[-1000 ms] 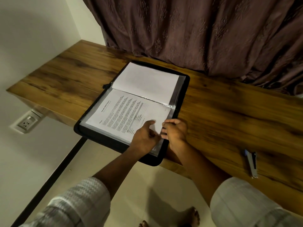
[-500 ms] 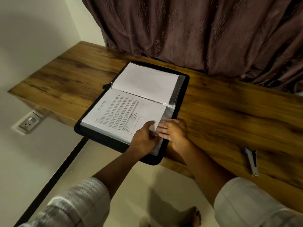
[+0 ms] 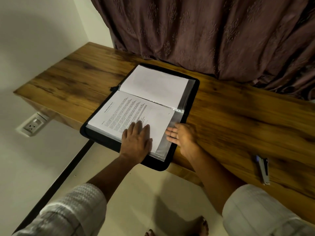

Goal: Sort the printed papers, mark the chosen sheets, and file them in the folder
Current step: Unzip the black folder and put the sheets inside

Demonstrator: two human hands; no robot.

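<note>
Left hand (image 3: 136, 140) flat, pressing printed sheet (image 3: 129, 111) in folder (image 3: 100, 139) at desk (image 3: 238, 116) front edge. Right hand (image 3: 180, 137) open, fingertips on clear sleeve (image 3: 162, 148). Best smooth the sheet fully home, unbuckled.

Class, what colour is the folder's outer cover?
Black; the folder rim shows best in the head view.
</note>
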